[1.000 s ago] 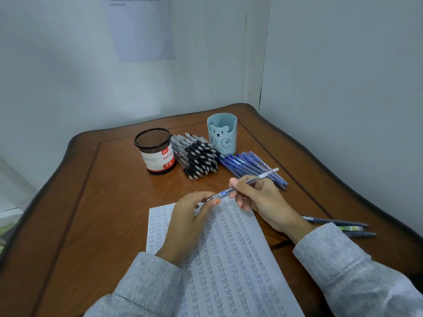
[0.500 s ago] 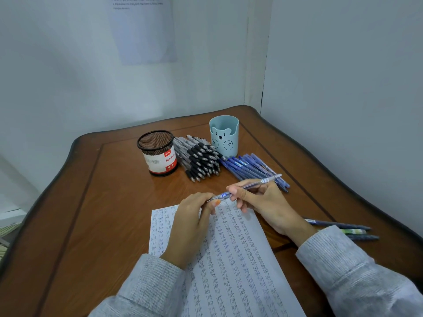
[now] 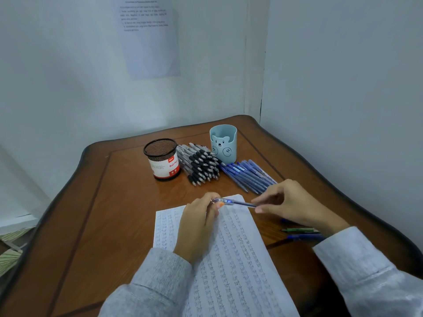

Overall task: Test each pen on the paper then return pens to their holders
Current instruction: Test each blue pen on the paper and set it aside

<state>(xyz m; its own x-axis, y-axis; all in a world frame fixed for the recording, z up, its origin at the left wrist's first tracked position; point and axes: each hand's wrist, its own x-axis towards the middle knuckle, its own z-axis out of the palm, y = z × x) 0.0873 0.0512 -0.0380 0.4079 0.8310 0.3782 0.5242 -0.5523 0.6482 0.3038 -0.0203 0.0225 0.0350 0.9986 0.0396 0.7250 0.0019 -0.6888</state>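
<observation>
Pen (image 3: 238, 203) held between left hand (image 3: 196, 227), right hand (image 3: 293, 202)

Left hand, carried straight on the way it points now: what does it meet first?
Most likely the black pens piled beyond the paper, near their right edge. The left hand grips a blue pen over the paper; its height is unclear, so it might pass above them.

left grip (image 3: 199, 227) pinches one end of blue pen (image 3: 238, 203) | right grip (image 3: 290, 202) pinches its other end | paper (image 3: 240, 259) under both grips, on surface (image 3: 114, 202) | beyond grips: mesh holder (image 3: 163, 159), black pens (image 3: 199, 163), bear holder (image 3: 223, 143), blue pens (image 3: 247, 176) | loose pens (image 3: 299, 230) beside right wrist
</observation>
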